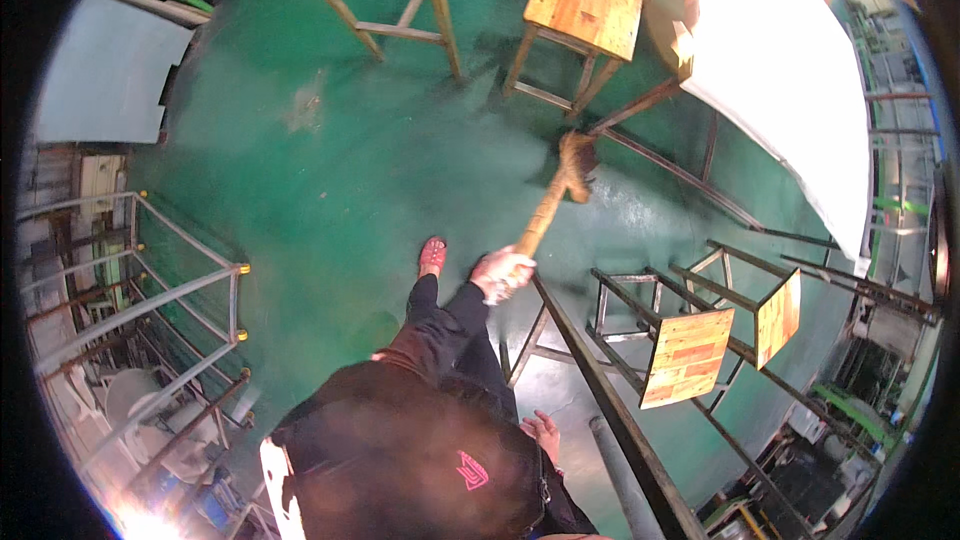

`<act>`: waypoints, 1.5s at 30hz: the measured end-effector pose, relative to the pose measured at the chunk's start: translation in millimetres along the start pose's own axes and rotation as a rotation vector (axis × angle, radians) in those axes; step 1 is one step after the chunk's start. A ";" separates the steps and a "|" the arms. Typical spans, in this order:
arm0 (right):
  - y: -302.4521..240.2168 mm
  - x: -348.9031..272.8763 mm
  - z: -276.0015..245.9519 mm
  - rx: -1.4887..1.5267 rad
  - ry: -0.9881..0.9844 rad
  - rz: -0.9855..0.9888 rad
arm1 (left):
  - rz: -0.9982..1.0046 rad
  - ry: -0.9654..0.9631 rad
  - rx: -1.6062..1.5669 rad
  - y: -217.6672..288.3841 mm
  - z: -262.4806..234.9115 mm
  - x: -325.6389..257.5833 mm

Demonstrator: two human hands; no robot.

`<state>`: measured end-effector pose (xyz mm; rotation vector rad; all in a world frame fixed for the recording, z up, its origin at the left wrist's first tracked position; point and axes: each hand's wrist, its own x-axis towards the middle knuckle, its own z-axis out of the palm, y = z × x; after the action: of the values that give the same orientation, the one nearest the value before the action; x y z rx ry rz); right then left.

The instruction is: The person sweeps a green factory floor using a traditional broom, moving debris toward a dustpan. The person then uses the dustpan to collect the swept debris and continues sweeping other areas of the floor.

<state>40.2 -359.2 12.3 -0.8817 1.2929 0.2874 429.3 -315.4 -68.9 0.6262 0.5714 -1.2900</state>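
Observation:
My left hand [502, 272] is stretched out in front of me and closed around the lower end of a wooden broom handle [541, 222]. The straw broom head [576, 165] rests on the green floor [350, 160] near the legs of a white-topped table [780, 80]. My right hand [543, 432] hangs low by my side, holding nothing, close to a dark metal rail [600, 380]. My foot in a red shoe [432, 255] stands just left of the broom hand.
A wooden stool [586, 2] stands upright at the back by the table. Two wooden-seated stools [688, 355] lie tipped on a metal frame at the right. A metal railing [150, 300] runs along the left, and wooden legs [435, 0] rise at the top.

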 end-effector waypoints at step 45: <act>-164.8 84.9 206.6 -0.891 -0.095 -0.185 | 0.530 0.908 0.702 155.0 -268.5 -355.4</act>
<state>317.3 -345.1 3.9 -1.7014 0.9631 0.7777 504.1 144.1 6.4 1.8569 0.6025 -0.6167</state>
